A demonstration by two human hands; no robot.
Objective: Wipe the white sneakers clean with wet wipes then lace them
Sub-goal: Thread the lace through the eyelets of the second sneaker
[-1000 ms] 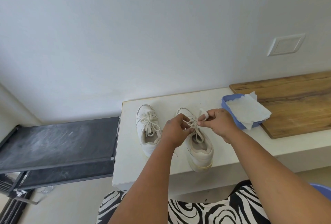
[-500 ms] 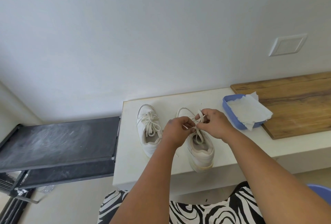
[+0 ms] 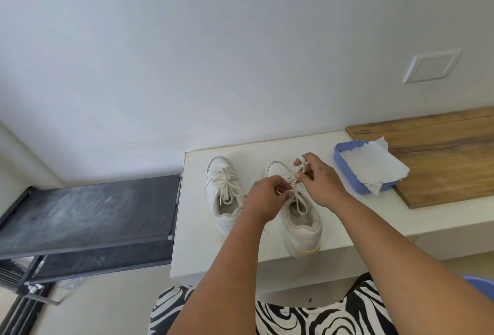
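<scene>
Two white sneakers stand side by side on a white counter [image 3: 195, 230], toes toward the wall. The left sneaker [image 3: 223, 195] carries a tied bow of cream laces. Over the right sneaker [image 3: 302, 225], both hands work the laces. My left hand [image 3: 266, 197] pinches a lace strand above the tongue. My right hand [image 3: 319, 182] pinches the lace [image 3: 301, 163], which loops up over its fingers. A blue tray [image 3: 344, 167] holding white wet wipes [image 3: 374, 168] sits to the right of the shoes.
A wooden board [image 3: 441, 155] lies on the counter's right part, under the tray's far side. A dark dusty rack [image 3: 88, 217] stands lower, left of the counter. A wall plate [image 3: 431, 67] is on the wall. Zebra-patterned cloth [image 3: 307, 318] covers my lap.
My right hand has drawn a lace loop up and toward the shoe's toe, while my left hand stays pinching the lace at the tongue. The camera view shifted slightly.
</scene>
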